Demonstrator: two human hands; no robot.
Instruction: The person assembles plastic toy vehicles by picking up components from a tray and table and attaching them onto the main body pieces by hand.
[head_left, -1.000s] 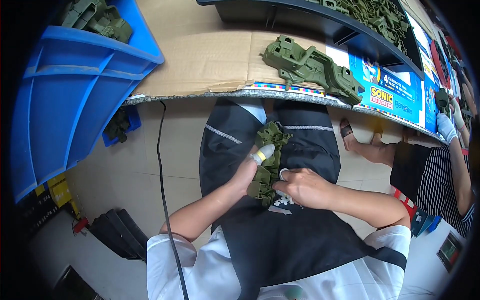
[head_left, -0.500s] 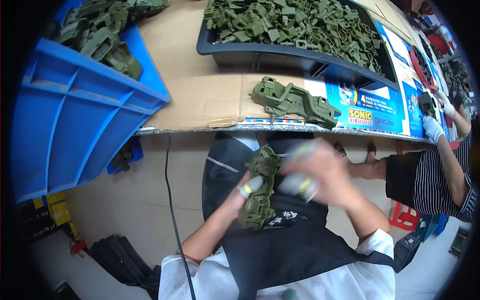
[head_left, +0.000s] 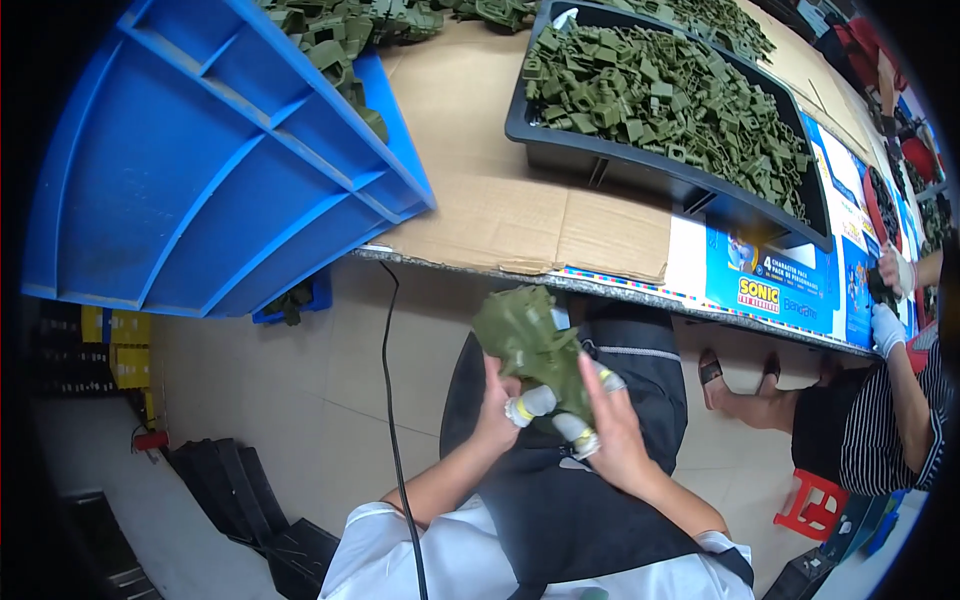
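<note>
Head view: a cardboard-covered worktop stands over a pale tiled floor. The far corners of the worktop are cut off. A blue bin and a black tray hold green plastic parts. Below the worktop edge, over the lap, the left hand and right hand both clasp a green plastic toy.

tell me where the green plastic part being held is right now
In the head view, the green plastic part sits centre frame, gripped between left hand and right hand, below the table edge.
</note>
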